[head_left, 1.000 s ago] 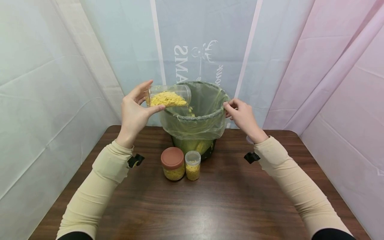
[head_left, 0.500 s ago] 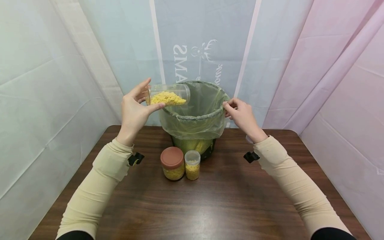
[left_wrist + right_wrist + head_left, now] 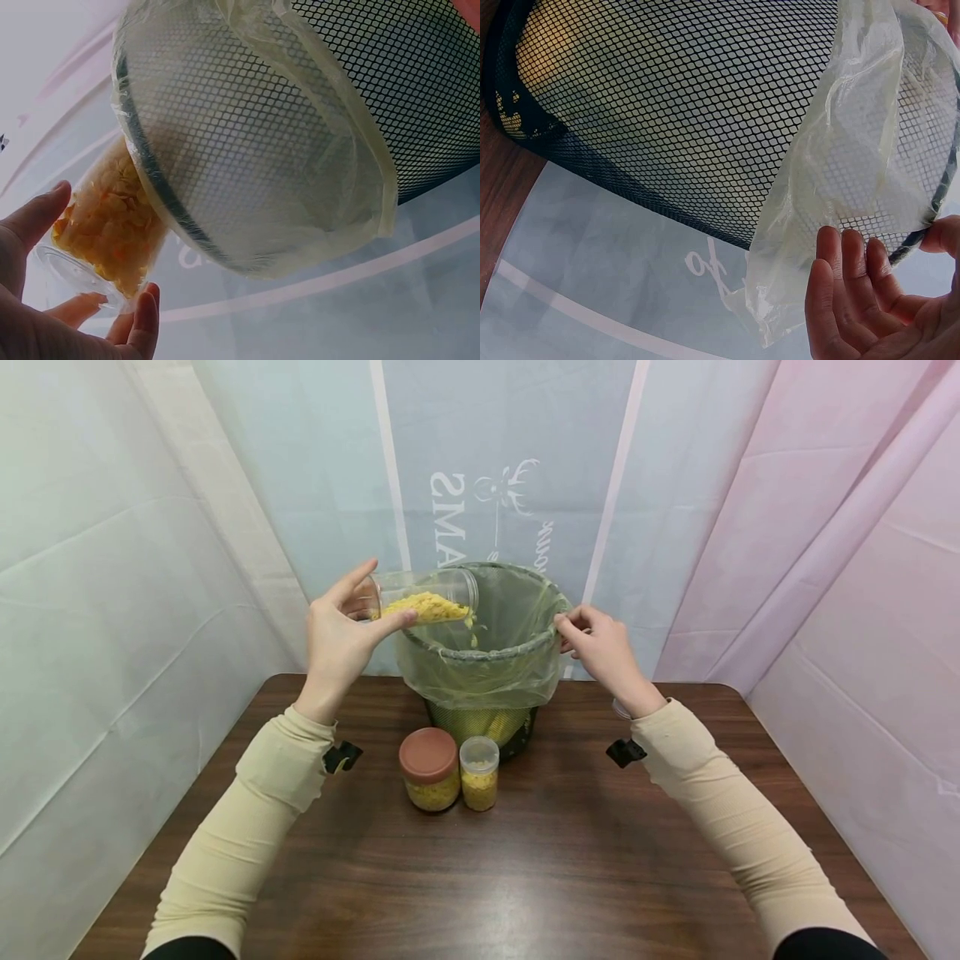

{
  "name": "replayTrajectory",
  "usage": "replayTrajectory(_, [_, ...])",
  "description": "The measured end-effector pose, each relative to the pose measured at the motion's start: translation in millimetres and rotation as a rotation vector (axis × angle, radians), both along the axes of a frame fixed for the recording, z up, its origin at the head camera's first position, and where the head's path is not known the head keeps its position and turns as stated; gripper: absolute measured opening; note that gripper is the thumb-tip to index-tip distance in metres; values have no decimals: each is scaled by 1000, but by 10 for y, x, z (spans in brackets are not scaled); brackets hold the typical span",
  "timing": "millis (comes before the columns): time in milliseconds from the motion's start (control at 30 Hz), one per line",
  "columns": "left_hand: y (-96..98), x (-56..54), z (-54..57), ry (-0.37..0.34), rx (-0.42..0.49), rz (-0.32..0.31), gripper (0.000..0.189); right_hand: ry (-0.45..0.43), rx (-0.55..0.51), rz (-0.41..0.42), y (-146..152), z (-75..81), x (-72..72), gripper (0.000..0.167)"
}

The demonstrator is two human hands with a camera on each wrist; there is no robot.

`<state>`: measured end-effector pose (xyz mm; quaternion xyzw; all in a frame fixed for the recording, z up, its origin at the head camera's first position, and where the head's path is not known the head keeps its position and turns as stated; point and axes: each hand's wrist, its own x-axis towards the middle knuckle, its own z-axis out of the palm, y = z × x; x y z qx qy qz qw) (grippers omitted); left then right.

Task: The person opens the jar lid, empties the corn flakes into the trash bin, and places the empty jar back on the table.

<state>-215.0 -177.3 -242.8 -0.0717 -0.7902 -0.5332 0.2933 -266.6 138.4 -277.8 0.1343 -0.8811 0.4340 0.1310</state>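
The clear jar (image 3: 422, 580) lies on its side above the mesh bin (image 3: 483, 723), reaching in from 9 o'clock, its mouth toward 3. Yellow flakes (image 3: 427, 607) heap along its lower wall. The left hand (image 3: 330, 639) has its grip wrapped on the base end, thumb along the near side, one finger lifted toward 1 o'clock.

What has just changed is at the lip: loose flakes are dropping off it into the bin, so I judge the pouring is under way but far from done, since plenty remains in the jar. Against the frame half a second earlier, where none showed falling, the jar seems tipped a little more and the heap has drawn away from the base.

The right hand (image 3: 598, 642) is at the rim's 3 o'clock, its grip pinching the edge over the green liner (image 3: 480, 683), as before. At the bin's foot, the red-lidded jar (image 3: 429, 768) at 7 o'clock and the small jar (image 3: 479, 775) at 6 stand unmoved on the desk (image 3: 480, 885).
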Motion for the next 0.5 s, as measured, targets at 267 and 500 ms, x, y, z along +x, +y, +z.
replayTrajectory(267, [-5,-25,-10,-21,10,20,70,-3,-5,1,-2,5,8,30])
replayTrajectory(500, [-13,-32,-11,-29,7,40,67,2,-5,3,2,1,-7,33])
